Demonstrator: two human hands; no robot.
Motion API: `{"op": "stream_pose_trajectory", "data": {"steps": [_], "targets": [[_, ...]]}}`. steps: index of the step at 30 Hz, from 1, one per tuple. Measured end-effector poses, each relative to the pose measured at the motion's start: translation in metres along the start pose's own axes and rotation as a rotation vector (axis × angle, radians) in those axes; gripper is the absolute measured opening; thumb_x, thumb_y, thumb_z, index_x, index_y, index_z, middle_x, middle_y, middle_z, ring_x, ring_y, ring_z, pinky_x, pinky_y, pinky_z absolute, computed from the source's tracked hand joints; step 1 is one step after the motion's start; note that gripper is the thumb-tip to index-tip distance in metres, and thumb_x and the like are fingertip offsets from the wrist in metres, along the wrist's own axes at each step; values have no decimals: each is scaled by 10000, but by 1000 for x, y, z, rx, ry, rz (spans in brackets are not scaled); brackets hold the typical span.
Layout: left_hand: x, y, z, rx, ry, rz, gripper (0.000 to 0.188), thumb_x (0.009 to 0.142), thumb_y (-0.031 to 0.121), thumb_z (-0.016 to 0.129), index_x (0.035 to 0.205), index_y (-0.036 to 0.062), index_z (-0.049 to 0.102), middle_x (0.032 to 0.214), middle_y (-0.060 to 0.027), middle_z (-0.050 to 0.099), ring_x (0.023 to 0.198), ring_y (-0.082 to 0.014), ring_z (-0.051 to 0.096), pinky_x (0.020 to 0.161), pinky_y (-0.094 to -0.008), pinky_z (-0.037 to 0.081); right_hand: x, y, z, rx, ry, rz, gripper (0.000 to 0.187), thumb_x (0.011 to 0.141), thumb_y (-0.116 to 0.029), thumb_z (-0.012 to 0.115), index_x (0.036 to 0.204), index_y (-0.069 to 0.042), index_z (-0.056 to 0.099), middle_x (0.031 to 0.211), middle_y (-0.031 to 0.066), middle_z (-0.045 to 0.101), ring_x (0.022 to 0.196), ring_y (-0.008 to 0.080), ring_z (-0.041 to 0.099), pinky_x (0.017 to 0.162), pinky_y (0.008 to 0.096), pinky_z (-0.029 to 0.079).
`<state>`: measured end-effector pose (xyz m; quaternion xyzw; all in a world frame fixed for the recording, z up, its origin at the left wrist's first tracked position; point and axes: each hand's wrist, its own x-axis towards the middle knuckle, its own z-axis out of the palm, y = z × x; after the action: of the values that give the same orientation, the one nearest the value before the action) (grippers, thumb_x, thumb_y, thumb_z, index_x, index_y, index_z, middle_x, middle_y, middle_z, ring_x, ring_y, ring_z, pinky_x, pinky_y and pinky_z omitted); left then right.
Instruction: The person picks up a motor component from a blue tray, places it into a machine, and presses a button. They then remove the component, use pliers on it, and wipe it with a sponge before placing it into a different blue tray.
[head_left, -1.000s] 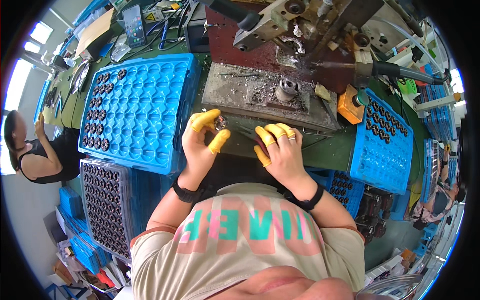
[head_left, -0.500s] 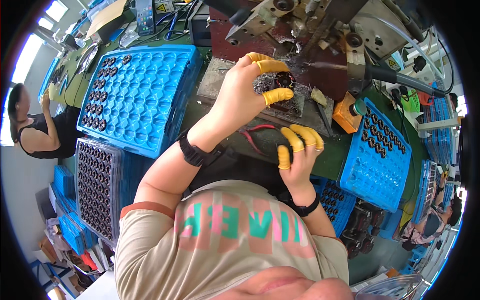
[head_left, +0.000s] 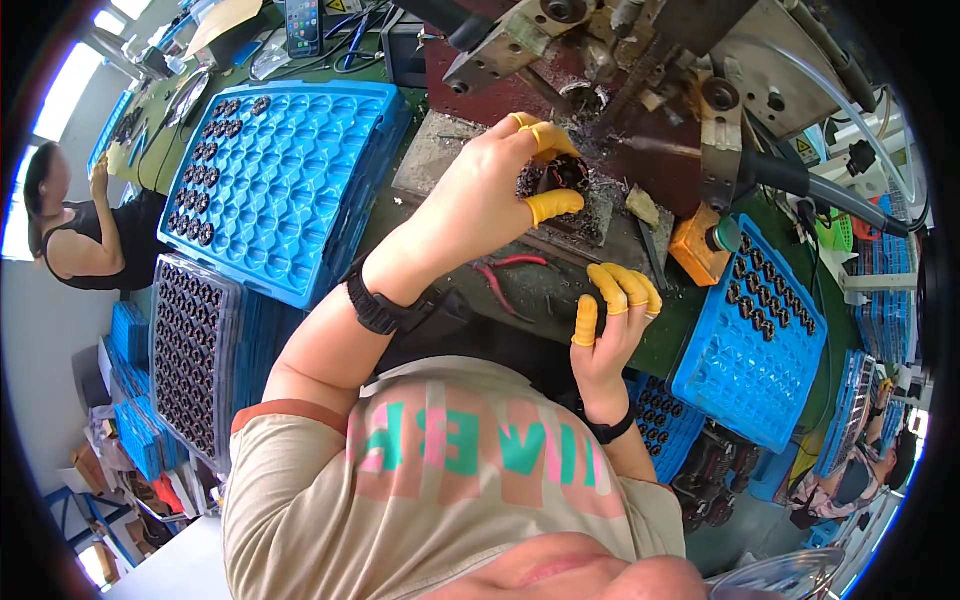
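Left hand [head_left: 480, 200], fingers pinched on a small dark round part [head_left: 566, 174] at frame centre-top over the machine bed [head_left: 610, 215], appears to be seating it; right hand [head_left: 612, 318] idles open below, so careful alignment seems required next.

1. At the far edge of your bench, left of centre, a phone [head_left: 303, 24] stands upright, its tall dark screen lit with small coloured icons.
2. Just right of it, a small yellow triangular warning label [head_left: 341, 6] sits at the top edge.
3. Far right, on the machine's grey housing, you have another yellow triangular warning label [head_left: 806, 150].
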<state>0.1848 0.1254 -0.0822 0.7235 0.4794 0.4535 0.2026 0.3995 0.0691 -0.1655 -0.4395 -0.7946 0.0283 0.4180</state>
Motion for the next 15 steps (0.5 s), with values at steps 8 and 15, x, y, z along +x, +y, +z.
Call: {"op": "stream_pose_trajectory", "data": {"steps": [8,15], "targets": [[-9,-1,4,166,90,223,390,730,104,806,1098,78,682,1074,-151,618,905,-345,636,796,-369,528,49,-23,-16,-53,11,-64,299,935,-196,574,1207,-91,640,1153,64,610,1072,286,518,967,426,300],[-9,-5,11,59,137,145,438,735,93,774,1135,53,603,1059,-131,622,965,-336,604,830,-392,520,74,-21,1,-151,14,-67,357,919,-175,563,1269,-141,622,1217,65,579,1142,304,481,979,468,282]]}}
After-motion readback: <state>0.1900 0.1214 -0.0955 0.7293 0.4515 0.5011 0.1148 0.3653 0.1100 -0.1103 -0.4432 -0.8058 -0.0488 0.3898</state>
